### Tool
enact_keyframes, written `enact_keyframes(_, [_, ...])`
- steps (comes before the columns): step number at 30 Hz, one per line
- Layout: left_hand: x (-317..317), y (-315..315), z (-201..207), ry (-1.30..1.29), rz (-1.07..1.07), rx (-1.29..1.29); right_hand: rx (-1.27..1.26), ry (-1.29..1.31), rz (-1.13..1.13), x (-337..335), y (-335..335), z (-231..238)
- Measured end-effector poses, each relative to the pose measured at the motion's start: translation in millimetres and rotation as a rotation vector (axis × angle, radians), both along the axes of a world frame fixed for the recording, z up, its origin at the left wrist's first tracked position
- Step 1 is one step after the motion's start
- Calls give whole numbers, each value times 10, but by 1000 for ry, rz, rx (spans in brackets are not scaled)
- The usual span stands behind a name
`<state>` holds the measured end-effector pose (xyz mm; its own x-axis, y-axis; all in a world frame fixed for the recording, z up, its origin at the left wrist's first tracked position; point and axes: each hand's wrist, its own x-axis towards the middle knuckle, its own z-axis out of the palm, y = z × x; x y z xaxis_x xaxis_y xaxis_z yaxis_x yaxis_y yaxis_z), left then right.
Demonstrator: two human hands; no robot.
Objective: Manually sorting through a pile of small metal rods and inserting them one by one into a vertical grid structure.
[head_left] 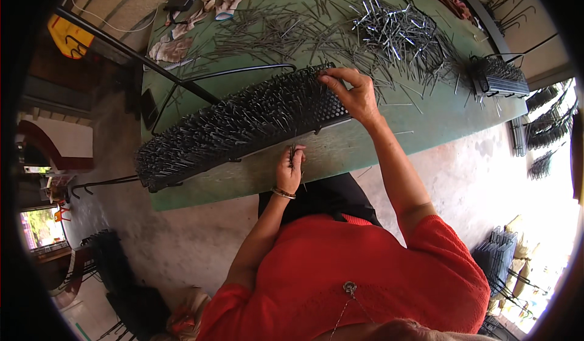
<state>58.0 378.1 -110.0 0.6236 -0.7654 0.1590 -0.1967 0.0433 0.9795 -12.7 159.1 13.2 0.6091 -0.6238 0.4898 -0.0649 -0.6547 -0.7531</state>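
A long black rack (225, 122) lies slantwise across the green table, densely filled with upright dark metal pins. Toward its right end a strip of bare perforated plate (330, 105) shows open holes. My right hand (351, 90) is at that end, thumb and fingers pinched together at the far edge of the pins; whatever is between the fingertips is too small to make out. Below the rack's near side, my left hand (290, 168) is closed round a small bunch of metal pins (293, 156).
Loose pins (274, 31) lie scattered over the far part of the green table (426, 131), with a shiny heap (398, 31) at the back right. Cloth gloves (230, 5) lie at the back left. A smaller filled rack (499, 76) stands at the right edge. A black metal bar (152, 67) crosses the left side.
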Motion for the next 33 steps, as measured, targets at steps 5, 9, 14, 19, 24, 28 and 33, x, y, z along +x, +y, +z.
enact_keyframes(5, [20, -19, 33, 85, 2, -34, 44, -6, 15, 4, -21, -68])
enact_keyframes(9, [31, -7, 19, 83, -9, -1, 137, -70, 8, 32, 0, -79])
enact_keyframes(14, [40, -6, 14, 96, -13, 11, 21, -36, -14, -2, -4, -21])
enact_keyframes(19, [25, -11, 47, 113, -11, 33, 25, -28, -58, -31, -25, -21])
enact_keyframes(24, [34, -10, 44, 91, -15, 56, 20, -29, 13, -34, -36, 6])
enact_keyframes(28, [37, -22, 45, 88, -18, 68, -145, -41, 111, -16, -48, 68])
enact_keyframes(33, [27, -29, 57, 72, -7, 74, -204, -2, 164, -20, -81, 167])
